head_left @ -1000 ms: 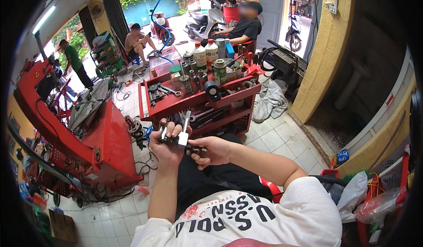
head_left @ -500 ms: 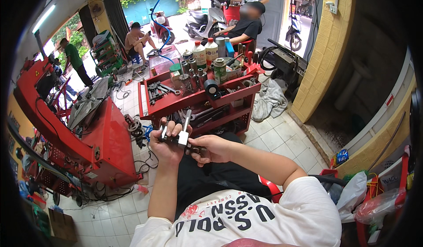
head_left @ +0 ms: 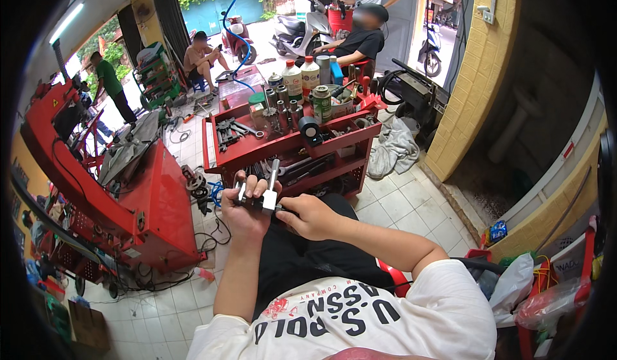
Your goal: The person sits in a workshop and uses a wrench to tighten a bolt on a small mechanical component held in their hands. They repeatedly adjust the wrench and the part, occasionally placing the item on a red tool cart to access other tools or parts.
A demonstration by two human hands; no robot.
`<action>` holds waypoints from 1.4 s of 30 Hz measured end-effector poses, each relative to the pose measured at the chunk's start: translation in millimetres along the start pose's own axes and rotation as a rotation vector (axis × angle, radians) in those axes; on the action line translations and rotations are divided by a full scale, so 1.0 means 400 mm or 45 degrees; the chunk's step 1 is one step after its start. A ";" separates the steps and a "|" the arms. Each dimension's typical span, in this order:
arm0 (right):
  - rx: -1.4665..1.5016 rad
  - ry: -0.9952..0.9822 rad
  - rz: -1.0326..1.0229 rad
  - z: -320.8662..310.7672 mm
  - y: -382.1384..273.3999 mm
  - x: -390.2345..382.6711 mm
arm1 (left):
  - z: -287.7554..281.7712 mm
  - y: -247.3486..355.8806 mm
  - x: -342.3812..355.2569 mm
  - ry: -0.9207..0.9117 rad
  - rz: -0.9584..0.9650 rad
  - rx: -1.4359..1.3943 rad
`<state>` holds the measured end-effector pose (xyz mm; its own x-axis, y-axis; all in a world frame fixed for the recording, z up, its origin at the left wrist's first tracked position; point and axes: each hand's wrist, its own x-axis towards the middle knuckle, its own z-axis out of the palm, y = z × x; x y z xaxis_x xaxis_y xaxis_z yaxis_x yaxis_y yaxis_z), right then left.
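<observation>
Far left: a red machine (head_left: 157, 218) with a curved arm, its cables (head_left: 215, 238) looping on the tiled floor (head_left: 160, 308). Beyond it, a person in green (head_left: 114, 87) stands left of a rack (head_left: 153, 77), and a person on a low stool (head_left: 202, 61) sits to the right of that rack.

Centre left: the left hand (head_left: 243, 218), raised above the black trousers (head_left: 299, 254), with fingers curled down over the dark body of a metal part (head_left: 269, 202) and pressed against it. A thin bright piece of the part shows at the upper left of this grip.

Centre: the part lies across the space between the two hands. Its silver block sits just right of the left fingertips, outside the grip; its silver rod rises from the block, slightly tilted and untouched.

Centre right: the right hand (head_left: 313, 218), thumb and forefinger brought together, pinching the short dark end to the right of the block; the remaining fingers are folded and mostly hidden.

Beyond the hands, well apart from them: a red cart (head_left: 241, 157) bearing, from left to right, wrenches (head_left: 232, 134), sockets (head_left: 281, 117), bottles (head_left: 292, 82) and a green can (head_left: 321, 104).

Far right: a grey cloth (head_left: 392, 151) on the floor, a yellow pillar (head_left: 464, 90), then plastic bags (head_left: 515, 275) below.
</observation>
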<state>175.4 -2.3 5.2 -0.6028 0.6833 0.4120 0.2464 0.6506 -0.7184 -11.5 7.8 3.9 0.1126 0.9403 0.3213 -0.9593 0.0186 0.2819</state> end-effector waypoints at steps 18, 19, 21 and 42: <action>1.224 -0.249 0.570 0.010 0.039 0.003 | 0.011 -0.005 -0.005 0.017 -0.009 0.007; 1.464 -0.336 0.680 -0.003 0.046 0.000 | 0.008 -0.003 -0.003 -0.013 -0.040 -0.018; 1.707 -0.444 0.786 -0.008 0.050 0.000 | 0.008 -0.003 -0.001 -0.069 -0.075 -0.043; 1.391 -0.295 0.745 0.005 0.003 -0.001 | 0.008 -0.006 -0.007 -0.095 -0.047 -0.046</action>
<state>174.4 -2.6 3.2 -0.7615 0.6300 -0.1522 -0.1670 -0.4177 -0.8931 -8.6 4.0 5.4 0.1656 0.9109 0.3780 -0.9626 0.0660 0.2627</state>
